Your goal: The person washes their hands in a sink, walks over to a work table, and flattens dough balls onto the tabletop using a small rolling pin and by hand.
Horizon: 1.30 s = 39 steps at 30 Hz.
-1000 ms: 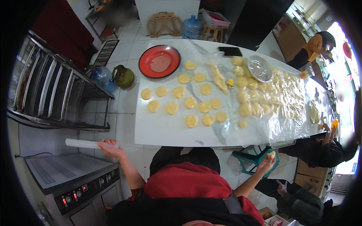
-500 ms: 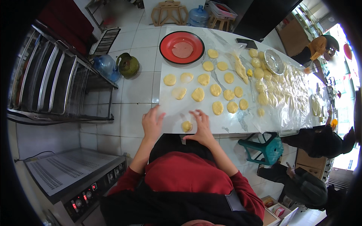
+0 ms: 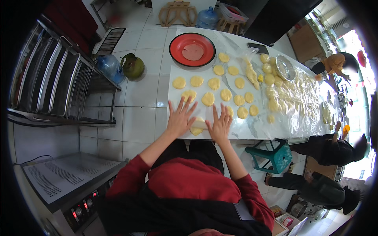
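Observation:
My left hand (image 3: 180, 121) lies with fingers spread near the table's front edge. My right hand (image 3: 220, 125) is opposite it, its fingers also stretched out. Between the palms shows a short pale bar, apparently a rolling pin (image 3: 200, 124), its ends hidden under my hands. Beneath it is a flattened yellow dough piece (image 3: 196, 131). Just past my left fingertips lies a dough round (image 3: 189, 95), and my right fingers partly cover another dough round (image 3: 230, 111). Several more dough rounds (image 3: 208, 99) are spread across the marble-patterned table (image 3: 175, 112).
A red black-rimmed dish (image 3: 179, 51) holds a flat pink piece. To the right are a filled piping bag (image 3: 251, 72), a metal bowl (image 3: 285, 67) and dough balls under plastic sheeting (image 3: 299, 102). A green stool (image 3: 271, 157) stands by the front edge; other people are at right.
Both hands have moved forward and flattened out, with the pale bar now between them. The small dough ball in front of me is now a wider, flatter piece.

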Each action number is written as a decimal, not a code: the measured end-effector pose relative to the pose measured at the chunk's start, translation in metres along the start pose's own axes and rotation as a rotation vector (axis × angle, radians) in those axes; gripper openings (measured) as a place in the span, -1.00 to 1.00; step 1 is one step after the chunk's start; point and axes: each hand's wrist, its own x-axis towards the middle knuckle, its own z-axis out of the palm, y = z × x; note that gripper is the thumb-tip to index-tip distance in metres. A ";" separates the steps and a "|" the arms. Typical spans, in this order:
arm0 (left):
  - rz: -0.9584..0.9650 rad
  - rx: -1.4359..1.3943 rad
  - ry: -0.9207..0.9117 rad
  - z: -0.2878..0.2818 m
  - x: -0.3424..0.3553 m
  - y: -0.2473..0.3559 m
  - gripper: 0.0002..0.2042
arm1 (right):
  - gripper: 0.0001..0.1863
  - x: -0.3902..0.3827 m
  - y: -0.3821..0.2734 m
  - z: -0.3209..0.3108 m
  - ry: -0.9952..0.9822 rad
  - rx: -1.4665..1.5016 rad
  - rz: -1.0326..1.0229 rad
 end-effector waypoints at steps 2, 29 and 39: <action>-0.044 0.022 0.082 0.002 0.027 -0.006 -0.43 | -0.37 0.008 0.001 0.000 0.037 -0.038 0.005; 0.053 0.164 0.683 -0.039 -0.135 -0.110 -0.88 | -0.82 0.005 -0.025 -0.020 -0.583 0.538 -0.138; -0.435 0.144 0.974 -0.047 -0.140 -0.121 -0.76 | -0.78 0.093 0.057 -0.055 0.153 0.721 0.184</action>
